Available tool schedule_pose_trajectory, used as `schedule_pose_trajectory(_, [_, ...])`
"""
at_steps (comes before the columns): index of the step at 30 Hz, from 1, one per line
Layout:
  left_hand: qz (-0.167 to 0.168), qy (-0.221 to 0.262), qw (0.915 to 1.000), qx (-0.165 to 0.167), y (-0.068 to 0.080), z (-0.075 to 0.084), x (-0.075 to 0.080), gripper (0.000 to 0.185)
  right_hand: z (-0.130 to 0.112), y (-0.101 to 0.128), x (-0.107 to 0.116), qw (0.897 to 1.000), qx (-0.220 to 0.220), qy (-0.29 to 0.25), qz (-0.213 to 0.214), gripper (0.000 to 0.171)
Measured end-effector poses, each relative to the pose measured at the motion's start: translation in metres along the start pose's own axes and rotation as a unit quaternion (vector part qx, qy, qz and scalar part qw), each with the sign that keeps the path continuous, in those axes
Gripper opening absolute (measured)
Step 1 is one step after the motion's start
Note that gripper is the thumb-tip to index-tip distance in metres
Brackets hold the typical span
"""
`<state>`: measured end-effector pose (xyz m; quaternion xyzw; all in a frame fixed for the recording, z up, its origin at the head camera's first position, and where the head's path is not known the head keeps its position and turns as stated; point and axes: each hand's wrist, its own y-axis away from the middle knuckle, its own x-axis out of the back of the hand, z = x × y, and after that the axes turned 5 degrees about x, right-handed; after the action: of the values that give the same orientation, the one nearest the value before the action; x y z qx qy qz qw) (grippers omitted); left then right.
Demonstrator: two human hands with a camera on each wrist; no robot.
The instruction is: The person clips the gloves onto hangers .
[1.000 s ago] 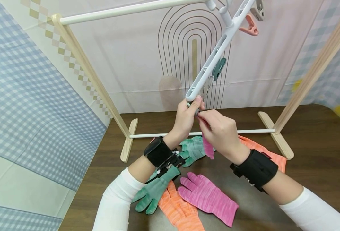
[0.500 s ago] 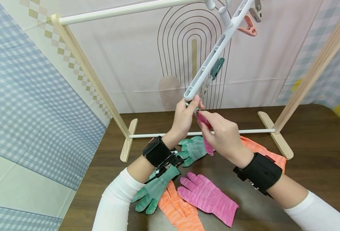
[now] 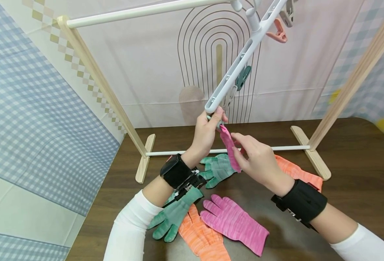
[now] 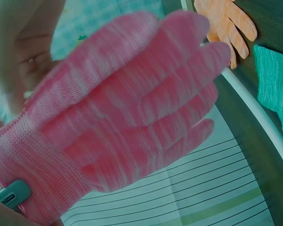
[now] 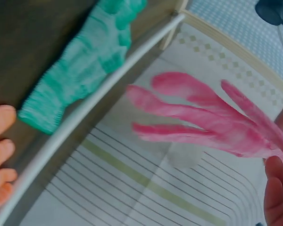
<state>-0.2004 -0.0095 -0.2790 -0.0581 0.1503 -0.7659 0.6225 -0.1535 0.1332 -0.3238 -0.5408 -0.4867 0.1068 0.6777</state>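
Note:
A white clip hanger (image 3: 240,61) hangs tilted from the rack's top rail. My left hand (image 3: 208,130) pinches the teal clip (image 4: 10,194) at the hanger's low end. The clip sits on the cuff of a pink glove (image 3: 228,145), which hangs down with its fingers spread (image 4: 122,113). Just right of the glove is my right hand (image 3: 257,159), fingers relaxed and gripping nothing. In the right wrist view the pink glove (image 5: 212,122) hangs free between the right hand's fingers and thumb.
On the brown table (image 3: 358,163) lie a second pink glove (image 3: 235,224), two green gloves (image 3: 216,168) (image 3: 173,215) and two orange gloves (image 3: 201,235) (image 3: 296,172). The wooden rack's low white rail (image 3: 178,153) crosses behind my hands. Further pegs (image 3: 244,77) hang on the hanger.
My right hand has let go of the pink glove and drawn back down and right. The glove now hangs from the clip, and the hanger's low end has risen slightly.

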Motion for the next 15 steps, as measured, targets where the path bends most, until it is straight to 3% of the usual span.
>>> schedule_pose_trajectory(15, [0.0, 0.002, 1.0, -0.006, 0.0, 0.002, 0.002, 0.023, 0.009, 0.043, 0.002, 0.99, 0.0, 0.01, -0.14, 0.026])
